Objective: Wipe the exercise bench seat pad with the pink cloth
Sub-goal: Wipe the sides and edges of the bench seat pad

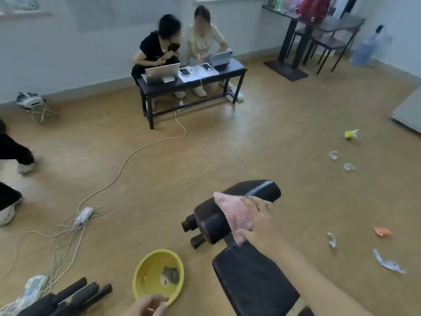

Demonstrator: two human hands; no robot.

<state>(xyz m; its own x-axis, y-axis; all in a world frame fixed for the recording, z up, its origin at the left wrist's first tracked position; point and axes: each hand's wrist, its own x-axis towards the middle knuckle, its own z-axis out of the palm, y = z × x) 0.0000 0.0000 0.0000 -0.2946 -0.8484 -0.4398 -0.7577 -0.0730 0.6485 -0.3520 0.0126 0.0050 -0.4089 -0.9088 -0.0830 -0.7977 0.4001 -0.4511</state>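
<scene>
A black exercise bench lies low in front of me; its seat pad (211, 218) is the far section, and the longer back pad (250, 279) is nearest me. A pink cloth (232, 210) is spread over the seat pad's right side. My right hand (259, 222) rests flat on the cloth, fingers spread, pressing it against the pad. A black padded roller (257, 190) sits just beyond the cloth. My left hand (145, 306) hangs at the bottom edge with loosely curled fingers and nothing in it.
A yellow basin (145, 265) holding water and a dark rag stands left of the bench. A power strip (84, 215) and tangled cables lie further left. Paper scraps (387, 263) litter the floor on the right. Two people sit behind a black bench (159, 87) with laptops.
</scene>
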